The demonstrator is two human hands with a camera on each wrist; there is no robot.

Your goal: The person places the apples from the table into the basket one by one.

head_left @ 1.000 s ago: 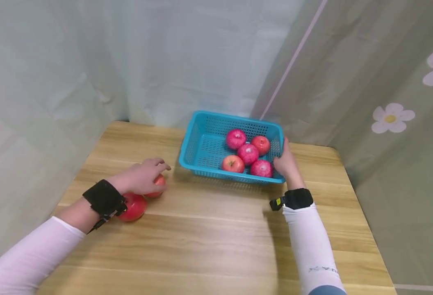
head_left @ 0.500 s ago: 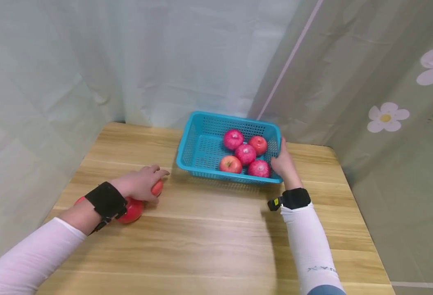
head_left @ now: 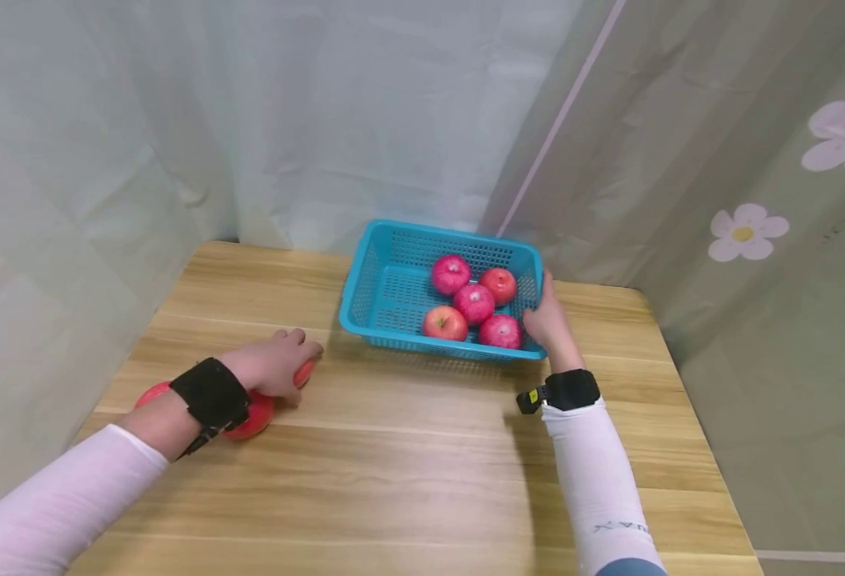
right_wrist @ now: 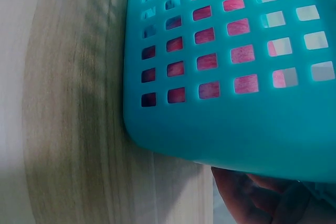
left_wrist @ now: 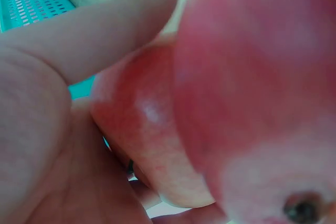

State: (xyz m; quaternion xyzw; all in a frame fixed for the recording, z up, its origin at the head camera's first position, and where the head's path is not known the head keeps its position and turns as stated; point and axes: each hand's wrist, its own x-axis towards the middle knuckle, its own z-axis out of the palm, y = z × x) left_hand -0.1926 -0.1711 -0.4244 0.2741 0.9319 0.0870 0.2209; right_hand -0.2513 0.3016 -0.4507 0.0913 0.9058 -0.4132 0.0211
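My left hand (head_left: 273,364) reaches over a red apple (head_left: 304,373) on the left of the table. In the left wrist view the thumb and fingers curl round that apple (left_wrist: 144,114). A second, larger-looking apple (left_wrist: 257,82) fills the right of that view, close to the camera. My right hand (head_left: 550,322) grips the right end of a blue slotted plastic basket (head_left: 408,342), thumb inside the rim. Several red apples, one paler (head_left: 445,323), lie in the basket's right part. The right wrist view shows the basket's wall (right_wrist: 210,129), with fingers (right_wrist: 247,195) beneath the rim.
Two more red apples lie by the left wrist, one (head_left: 253,418) on its right and another (head_left: 152,394) partly behind the forearm. The wooden table (head_left: 394,456) meets a pale curtain (head_left: 394,120) at the back and sides.
The left hand has settled lower round the apple, fingers closing on it. The right hand stays at the basket's end. The whole head view has shifted slightly.
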